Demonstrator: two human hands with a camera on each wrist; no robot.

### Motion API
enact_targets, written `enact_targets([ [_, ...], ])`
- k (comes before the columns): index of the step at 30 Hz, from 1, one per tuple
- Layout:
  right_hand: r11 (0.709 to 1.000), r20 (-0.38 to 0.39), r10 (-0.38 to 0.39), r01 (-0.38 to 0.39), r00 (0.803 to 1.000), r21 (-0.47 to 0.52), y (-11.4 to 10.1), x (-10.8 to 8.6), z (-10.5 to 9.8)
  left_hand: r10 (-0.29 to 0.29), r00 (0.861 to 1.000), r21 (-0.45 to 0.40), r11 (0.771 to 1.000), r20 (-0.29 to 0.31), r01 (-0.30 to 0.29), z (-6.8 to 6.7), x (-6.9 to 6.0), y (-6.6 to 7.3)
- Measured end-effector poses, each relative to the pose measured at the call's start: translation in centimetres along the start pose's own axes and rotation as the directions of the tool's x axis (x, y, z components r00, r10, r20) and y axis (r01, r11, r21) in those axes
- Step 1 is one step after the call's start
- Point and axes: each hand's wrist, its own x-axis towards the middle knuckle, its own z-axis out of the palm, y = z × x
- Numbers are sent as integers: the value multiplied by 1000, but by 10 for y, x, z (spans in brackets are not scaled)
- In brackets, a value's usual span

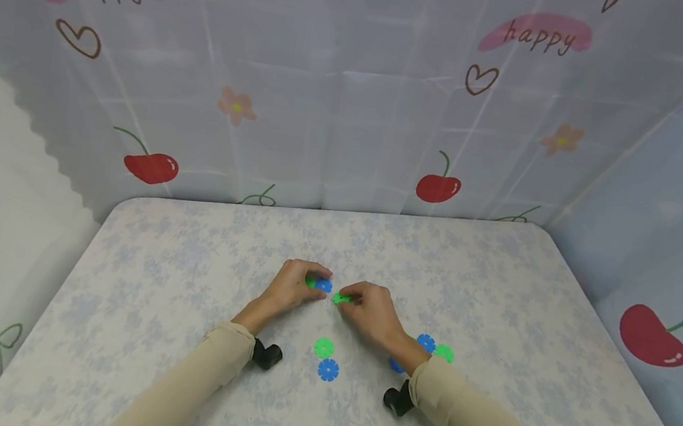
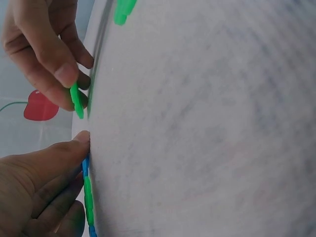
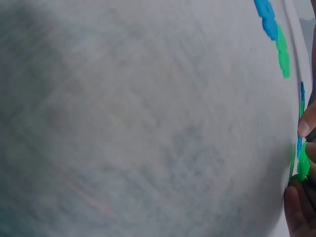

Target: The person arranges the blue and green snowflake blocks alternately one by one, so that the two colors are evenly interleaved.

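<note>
Mid-frame, the left hand (image 1: pixel 291 285) grips a blue disc (image 1: pixel 323 285), apparently to steady it; the right hand (image 1: pixel 374 311) pinches a green disc (image 1: pixel 339 298), leaving one edge free.

Pale curtain (image 1: pixel 361 115) with red cherries (image 1: pixel 438 189), round-cornered white tabletop (image 1: pixel 488 283) mottled blue

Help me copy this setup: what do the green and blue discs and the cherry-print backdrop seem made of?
Discs: probably plastic, fairly smooth-looking; uniform bright colour and regularly notched rims suggest moulding. Backdrop: perhaps thin plastic or coated fabric, slightly shiny; pale streaks and creases.
</note>
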Motion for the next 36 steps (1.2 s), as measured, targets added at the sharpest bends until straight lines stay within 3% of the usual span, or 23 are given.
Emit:
enact_targets([
  [12,993,17,11,-8,1000,-116,-2,18,1,11,1000,-12,1000,8,-10,2,-1,0],
  [22,964,52,2,12,999,-267,-8,21,3,24,1000,-5,1000,-3,-24,2,2,0],
  [36,957,47,-17,30,999,-288,-6,22,8,15,1000,-10,1000,-2,-15,0,-1,0],
])
